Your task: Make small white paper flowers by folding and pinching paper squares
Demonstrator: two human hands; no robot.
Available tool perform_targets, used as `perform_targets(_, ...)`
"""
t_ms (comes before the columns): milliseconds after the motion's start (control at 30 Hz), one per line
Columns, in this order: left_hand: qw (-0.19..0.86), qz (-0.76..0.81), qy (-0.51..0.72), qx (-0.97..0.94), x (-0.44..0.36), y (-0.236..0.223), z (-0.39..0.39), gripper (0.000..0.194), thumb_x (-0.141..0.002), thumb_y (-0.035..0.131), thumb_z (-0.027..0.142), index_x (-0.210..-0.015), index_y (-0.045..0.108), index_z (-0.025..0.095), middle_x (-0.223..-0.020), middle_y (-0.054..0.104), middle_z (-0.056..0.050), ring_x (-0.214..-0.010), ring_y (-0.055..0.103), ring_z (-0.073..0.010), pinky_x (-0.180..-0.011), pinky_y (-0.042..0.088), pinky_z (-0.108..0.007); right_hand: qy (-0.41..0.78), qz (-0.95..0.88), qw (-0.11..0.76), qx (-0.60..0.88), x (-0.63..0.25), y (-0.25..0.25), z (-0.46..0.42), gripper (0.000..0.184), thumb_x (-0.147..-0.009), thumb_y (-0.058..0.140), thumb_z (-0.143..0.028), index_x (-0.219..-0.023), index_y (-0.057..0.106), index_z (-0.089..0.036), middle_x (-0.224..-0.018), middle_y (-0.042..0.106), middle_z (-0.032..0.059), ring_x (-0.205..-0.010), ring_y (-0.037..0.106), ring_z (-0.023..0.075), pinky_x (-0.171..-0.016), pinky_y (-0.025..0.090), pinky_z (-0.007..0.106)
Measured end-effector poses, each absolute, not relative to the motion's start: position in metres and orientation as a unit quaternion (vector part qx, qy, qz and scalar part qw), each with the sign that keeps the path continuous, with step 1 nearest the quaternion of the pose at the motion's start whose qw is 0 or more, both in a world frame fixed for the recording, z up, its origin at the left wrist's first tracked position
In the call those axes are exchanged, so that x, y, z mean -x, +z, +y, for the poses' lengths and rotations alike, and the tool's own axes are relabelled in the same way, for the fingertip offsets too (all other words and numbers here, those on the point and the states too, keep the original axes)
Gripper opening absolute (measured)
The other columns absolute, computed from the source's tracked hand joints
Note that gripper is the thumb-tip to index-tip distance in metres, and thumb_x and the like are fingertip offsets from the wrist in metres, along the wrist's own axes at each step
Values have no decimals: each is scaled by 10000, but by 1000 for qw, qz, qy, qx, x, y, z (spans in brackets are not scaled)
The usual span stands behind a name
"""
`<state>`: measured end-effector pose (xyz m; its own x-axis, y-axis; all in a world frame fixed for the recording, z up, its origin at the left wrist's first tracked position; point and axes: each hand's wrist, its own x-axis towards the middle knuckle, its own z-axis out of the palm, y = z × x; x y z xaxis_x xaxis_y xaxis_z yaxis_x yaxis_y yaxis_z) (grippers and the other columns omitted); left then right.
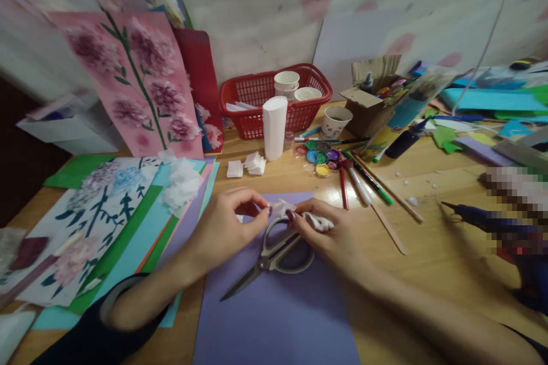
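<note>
My left hand (226, 225) and my right hand (325, 234) meet over a purple paper sheet (274, 308). Both pinch a small piece of crumpled white tissue (280, 208) between their fingertips. The right hand also has more white tissue (319, 221) bunched in its fingers. Grey-handled scissors (274, 254) lie closed on the purple sheet just below the hands, with the blades pointing to the lower left.
A red basket (257, 100) with paper cups stands at the back, a white paper roll (274, 128) before it. Cut tissue squares (250, 165), a paint palette (321, 154), markers (359, 179) and flower collages (141, 82) surround the hands. A glue gun (479, 218) lies right.
</note>
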<state>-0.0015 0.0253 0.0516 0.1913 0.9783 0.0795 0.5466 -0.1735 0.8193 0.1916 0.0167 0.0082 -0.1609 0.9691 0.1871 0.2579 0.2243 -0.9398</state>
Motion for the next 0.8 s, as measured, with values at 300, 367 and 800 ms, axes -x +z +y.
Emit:
perform_targets(300, 445, 514, 318, -661, -8, 47, 22, 171, -807, 602, 265, -776, 728, 154, -792, 764, -43, -745, 706, -158, -704, 556, -238, 338, -717, 446, 416, -192, 7, 16, 110, -849, 581, -191, -777, 664, -185, -690, 718, 17, -592, 650, 128, -524, 466, 203)
perform_targets(367, 442, 521, 316, -659, -7, 47, 22, 132, -786, 625, 237, -775, 727, 154, -783, 761, -37, -726, 703, -150, -701, 554, -233, 336, -721, 445, 411, -193, 7, 16, 108, -852, 580, -187, -786, 665, -185, -700, 721, 17, -601, 653, 128, -524, 465, 201)
perform_targets(800, 464, 514, 321, -646, -1, 43, 28, 96, -816, 614, 224, -806, 682, 157, -792, 736, -12, -745, 689, -132, -705, 537, -220, 355, -702, 439, 434, -192, 9, 17, 93, -858, 586, -191, -815, 667, -176, -716, 704, 15, -635, 643, 137, -565, 468, 219)
